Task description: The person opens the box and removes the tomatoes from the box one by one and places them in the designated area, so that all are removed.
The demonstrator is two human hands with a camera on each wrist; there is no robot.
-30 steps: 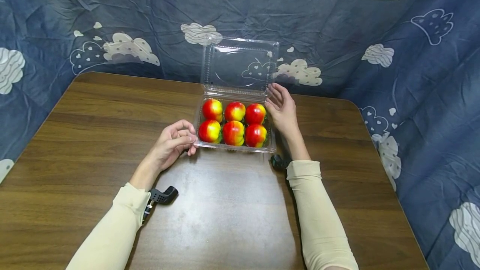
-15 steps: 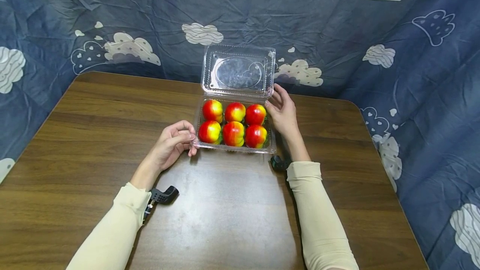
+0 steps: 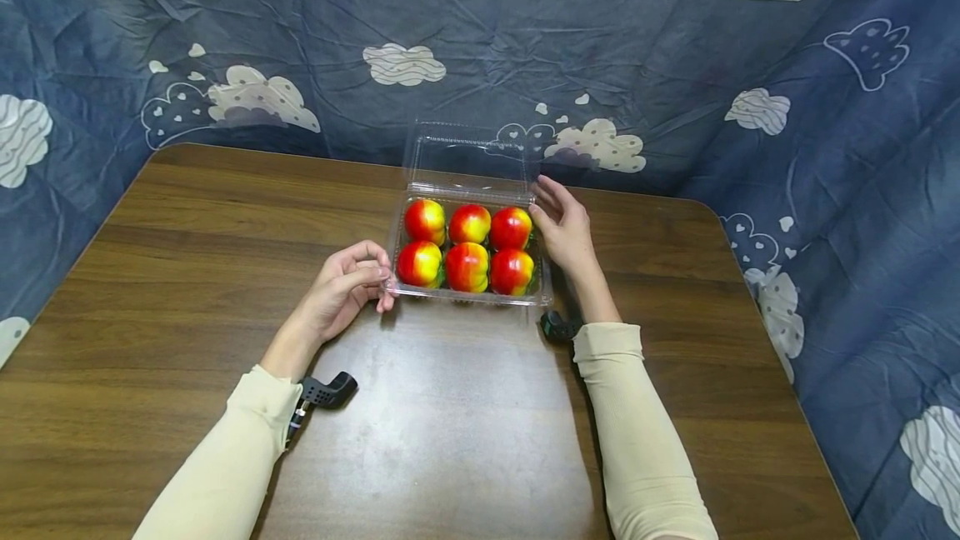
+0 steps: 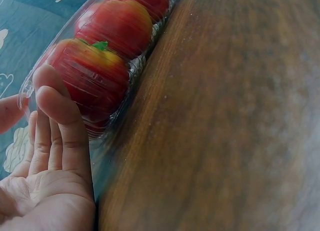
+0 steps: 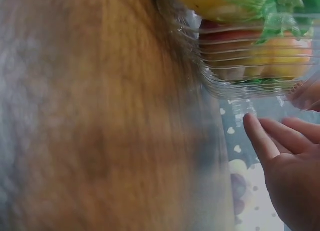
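A clear plastic clamshell container (image 3: 472, 297) sits toward the back of the table. Two rows of round red-and-yellow fruits (image 3: 467, 267) fill its base, and green leafy bits show among them in the right wrist view. Its clear lid (image 3: 468, 161) stands hinged up at the back, leaning away. My left hand (image 3: 341, 290) pinches the front left corner; in the left wrist view, fingertips (image 4: 52, 101) overlap the side by a fruit (image 4: 95, 73). At the back right corner, my right hand (image 3: 566, 227) has its thumb at the rim, fingers fairly straight beside the hinge.
The brown wooden table (image 3: 450, 423) extends around the container. Behind it and to the right hangs a blue cloud-print cloth (image 3: 660, 65). Black wrist devices (image 3: 328, 390) sit below both hands.
The lid has tipped back, away from me, its top edge dropping lower in the head view. The right fingertips have shifted slightly down; the left hand and the fruits stay put.
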